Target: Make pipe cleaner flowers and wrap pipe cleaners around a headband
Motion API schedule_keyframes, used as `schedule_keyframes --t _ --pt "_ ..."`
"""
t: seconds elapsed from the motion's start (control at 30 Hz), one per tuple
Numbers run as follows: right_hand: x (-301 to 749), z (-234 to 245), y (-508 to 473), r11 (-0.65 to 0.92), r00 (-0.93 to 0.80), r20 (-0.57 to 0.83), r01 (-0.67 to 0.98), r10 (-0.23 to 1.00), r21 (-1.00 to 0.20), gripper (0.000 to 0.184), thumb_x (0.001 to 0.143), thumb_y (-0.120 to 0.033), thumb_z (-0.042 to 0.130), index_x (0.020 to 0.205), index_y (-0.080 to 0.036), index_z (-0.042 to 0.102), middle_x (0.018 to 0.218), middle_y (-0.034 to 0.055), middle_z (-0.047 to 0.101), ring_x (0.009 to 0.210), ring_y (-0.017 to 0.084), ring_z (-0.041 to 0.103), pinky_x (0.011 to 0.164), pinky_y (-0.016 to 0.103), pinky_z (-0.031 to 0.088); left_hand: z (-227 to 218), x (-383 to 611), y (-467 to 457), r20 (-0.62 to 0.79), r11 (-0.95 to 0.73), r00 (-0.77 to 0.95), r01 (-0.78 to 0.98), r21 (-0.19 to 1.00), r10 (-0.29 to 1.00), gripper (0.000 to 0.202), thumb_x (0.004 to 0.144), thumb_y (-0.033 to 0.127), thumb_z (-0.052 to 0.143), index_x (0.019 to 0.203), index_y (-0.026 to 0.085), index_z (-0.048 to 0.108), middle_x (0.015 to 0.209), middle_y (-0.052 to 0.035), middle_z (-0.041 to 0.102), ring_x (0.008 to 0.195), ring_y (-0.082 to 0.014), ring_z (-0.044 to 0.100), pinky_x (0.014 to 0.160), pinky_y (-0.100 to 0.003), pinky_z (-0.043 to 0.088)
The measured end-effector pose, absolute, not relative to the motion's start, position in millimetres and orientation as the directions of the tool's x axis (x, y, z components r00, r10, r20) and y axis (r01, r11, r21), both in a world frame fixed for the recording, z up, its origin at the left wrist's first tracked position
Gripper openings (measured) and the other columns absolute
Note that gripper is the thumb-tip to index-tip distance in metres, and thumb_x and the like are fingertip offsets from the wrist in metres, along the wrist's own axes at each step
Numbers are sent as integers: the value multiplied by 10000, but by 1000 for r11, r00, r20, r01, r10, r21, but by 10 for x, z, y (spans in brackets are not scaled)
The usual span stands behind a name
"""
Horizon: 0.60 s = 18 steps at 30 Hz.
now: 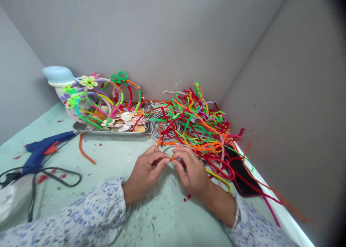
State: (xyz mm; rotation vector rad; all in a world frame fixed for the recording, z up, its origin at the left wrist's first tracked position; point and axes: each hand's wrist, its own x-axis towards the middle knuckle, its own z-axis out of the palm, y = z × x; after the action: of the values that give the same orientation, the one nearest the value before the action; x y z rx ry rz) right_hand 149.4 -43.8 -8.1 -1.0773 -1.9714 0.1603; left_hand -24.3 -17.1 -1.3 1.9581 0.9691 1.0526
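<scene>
My left hand [147, 167] and my right hand [190, 169] meet over the pale green table, fingers pinched together on the end of an orange pipe cleaner [172, 159] and a thin wire ring [178, 147]. Both hands are closed on this piece. Just beyond them lies a big tangled heap of pipe cleaners [200, 126] in red, green, orange and purple. A stack of bare wire rings [162, 126] lies at the heap's left edge.
A metal tray [108, 131] at the back holds finished pipe-cleaner headbands [102, 95] and shell-like pieces. A blue glue gun [40, 149] with its black cord lies at left. A loose orange pipe cleaner [85, 151] lies near the tray. Grey walls enclose the corner.
</scene>
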Motion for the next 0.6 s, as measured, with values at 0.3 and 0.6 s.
schedule_keyframes --t 0.3,0.6 --pt "1495 -55 -452 627 -233 636 587 736 -512 201 866 -103 506 1048 -189 512 1039 101 564 1030 207 548 878 358 487 -1 -241 -173 358 -481 388 288 828 849 151 883 230 544 877 173 684 774 -16 542 749 -135 527 678 -253 406" --pt "1476 -44 -449 602 -209 615 581 760 -547 135 867 -110 501 981 -180 513 1027 106 553 1016 203 541 867 354 476 6 -234 -189 362 -491 396 298 818 844 155 885 222 537 865 164 680 766 -20 536 740 -136 525 669 -255 407"
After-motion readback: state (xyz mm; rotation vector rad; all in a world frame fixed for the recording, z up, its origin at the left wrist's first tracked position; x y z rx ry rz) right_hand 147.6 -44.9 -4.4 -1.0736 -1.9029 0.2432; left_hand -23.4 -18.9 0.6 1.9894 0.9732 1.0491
